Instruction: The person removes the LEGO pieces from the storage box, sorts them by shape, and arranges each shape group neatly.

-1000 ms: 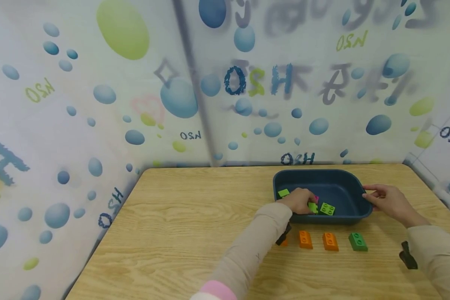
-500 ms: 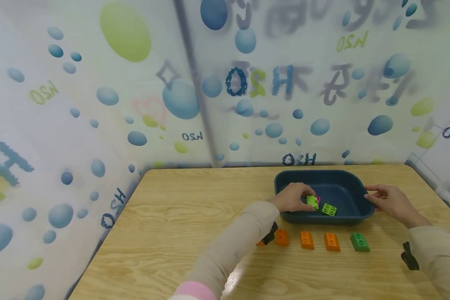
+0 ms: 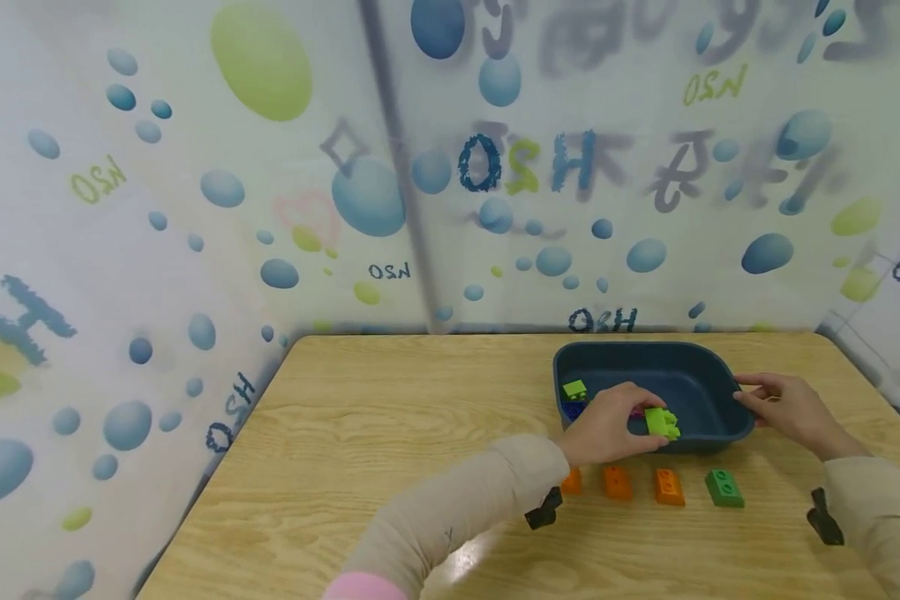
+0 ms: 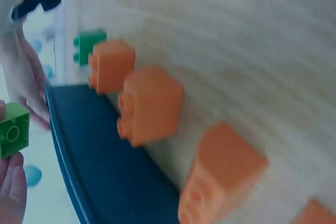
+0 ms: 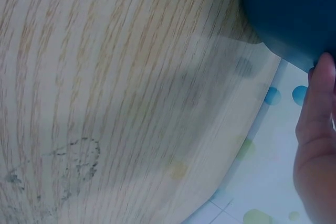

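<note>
Over the front part of a dark blue plastic bin (image 3: pixel 645 358), my left hand (image 3: pixel 607 423) pinches a lime green toy building brick (image 3: pixel 657 422) between thumb and fingers. In the left wrist view, the round tube on the underside of this lime brick (image 4: pixel 13 131) shows. My right hand (image 3: pixel 793 413) holds the bin's right end by the rim. Inside the bin at the left are another lime brick (image 3: pixel 574 390) and a dark blue brick (image 3: pixel 572 410). Something pink in the bin is mostly hidden behind my left fingers.
In front of the bin, a row on the wooden table (image 3: pixel 390 417) holds several orange bricks (image 3: pixel 669 487) and a green brick (image 3: pixel 723 488) at its right end. My left sleeve hides part of the row. A patterned wall covering (image 3: pixel 495 250) stands behind the table.
My left hand has picked the lime brick up inside the bin and carried it right, toward the front rim. My right hand stays at the bin's right end.
</note>
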Demonstrator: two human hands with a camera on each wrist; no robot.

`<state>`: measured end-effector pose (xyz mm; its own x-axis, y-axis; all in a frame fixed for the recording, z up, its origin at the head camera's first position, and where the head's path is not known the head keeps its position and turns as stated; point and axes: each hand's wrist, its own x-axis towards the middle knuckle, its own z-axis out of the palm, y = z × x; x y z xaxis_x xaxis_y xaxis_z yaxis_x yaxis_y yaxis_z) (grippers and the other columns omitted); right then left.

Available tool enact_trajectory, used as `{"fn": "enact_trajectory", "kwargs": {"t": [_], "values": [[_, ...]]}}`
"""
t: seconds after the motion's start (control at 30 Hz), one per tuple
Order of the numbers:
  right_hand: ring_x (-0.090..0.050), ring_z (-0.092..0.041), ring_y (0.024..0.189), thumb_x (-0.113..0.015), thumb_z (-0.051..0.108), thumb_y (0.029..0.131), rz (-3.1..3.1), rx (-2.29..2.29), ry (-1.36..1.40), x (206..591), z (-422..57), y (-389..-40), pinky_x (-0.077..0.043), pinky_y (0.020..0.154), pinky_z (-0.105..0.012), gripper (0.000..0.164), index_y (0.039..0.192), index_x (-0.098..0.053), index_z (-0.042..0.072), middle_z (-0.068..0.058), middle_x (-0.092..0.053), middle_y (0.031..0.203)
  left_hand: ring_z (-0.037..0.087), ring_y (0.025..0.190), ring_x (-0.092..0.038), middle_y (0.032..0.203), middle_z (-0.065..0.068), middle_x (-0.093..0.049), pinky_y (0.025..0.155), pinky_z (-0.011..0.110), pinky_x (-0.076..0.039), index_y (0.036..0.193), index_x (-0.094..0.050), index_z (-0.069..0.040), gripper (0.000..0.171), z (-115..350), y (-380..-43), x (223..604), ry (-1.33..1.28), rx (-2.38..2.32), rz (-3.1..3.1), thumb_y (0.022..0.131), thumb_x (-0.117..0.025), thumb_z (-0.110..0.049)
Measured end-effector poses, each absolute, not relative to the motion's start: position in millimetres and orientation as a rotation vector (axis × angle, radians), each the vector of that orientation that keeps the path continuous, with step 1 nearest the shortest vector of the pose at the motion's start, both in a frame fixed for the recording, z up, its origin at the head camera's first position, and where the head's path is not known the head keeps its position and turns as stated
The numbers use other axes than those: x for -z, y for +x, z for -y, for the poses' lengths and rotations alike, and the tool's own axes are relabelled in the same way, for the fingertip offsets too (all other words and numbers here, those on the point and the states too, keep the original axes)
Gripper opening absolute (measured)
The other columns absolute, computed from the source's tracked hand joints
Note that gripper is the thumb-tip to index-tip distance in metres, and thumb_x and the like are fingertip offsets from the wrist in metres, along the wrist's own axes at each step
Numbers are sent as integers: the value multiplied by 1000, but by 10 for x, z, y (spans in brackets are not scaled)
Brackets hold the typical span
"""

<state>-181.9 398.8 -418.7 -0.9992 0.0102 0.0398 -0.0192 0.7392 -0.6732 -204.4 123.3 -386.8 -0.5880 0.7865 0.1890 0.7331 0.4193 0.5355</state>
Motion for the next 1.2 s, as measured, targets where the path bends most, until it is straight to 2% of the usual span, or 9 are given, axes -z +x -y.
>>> {"fn": "enact_trajectory", "kwargs": {"t": [0.2,0.43,0.73,1.07,1.2], "values": [[-54,-11,56,-50,21,91,2892,-1114,-7,4178,-3973,-1815,-49,53,-26,49,118,-41,-18,-20,-60,83,-4,84,-45,102,-9,-54,74,2,-32,113,-57,-14,37,-1330,-1857,3934,1497,-916,-2473,80,-66,-28],[-55,-11,55,-49,21,91,2891,-1102,15,4177,-3971,-1808,-48,52,-25,48,118,-42,-18,-19,-61,82,-7,83,-45,99,-12,-53,72,1,-32,114,-57,-16,38,-1425,-1639,4060,1531,-869,-2374,79,-66,-28],[-56,-15,55,-49,21,92,2885,-1106,30,4174,-3976,-1807,-49,52,-28,48,118,-41,-18,-21,-61,83,-17,84,-41,105,-17,-53,72,0,-32,121,-54,-18,41,-1606,-1325,4268,1394,-824,-2219,82,-64,-25],[-56,-15,56,-48,20,92,2887,-1105,26,4188,-3987,-1813,-49,53,-28,47,119,-41,-18,-21,-60,84,-16,86,-41,107,-26,-49,71,2,-32,119,-53,-27,38,-1751,-1165,4425,1208,-751,-2157,82,-62,-29],[-55,-15,55,-48,20,92,2885,-1101,27,4186,-3989,-1807,-48,52,-28,47,119,-42,-17,-21,-60,84,-15,88,-40,109,-26,-47,72,1,-30,119,-53,-28,38,-1768,-1155,4497,1229,-734,-2178,82,-63,-31]]}}
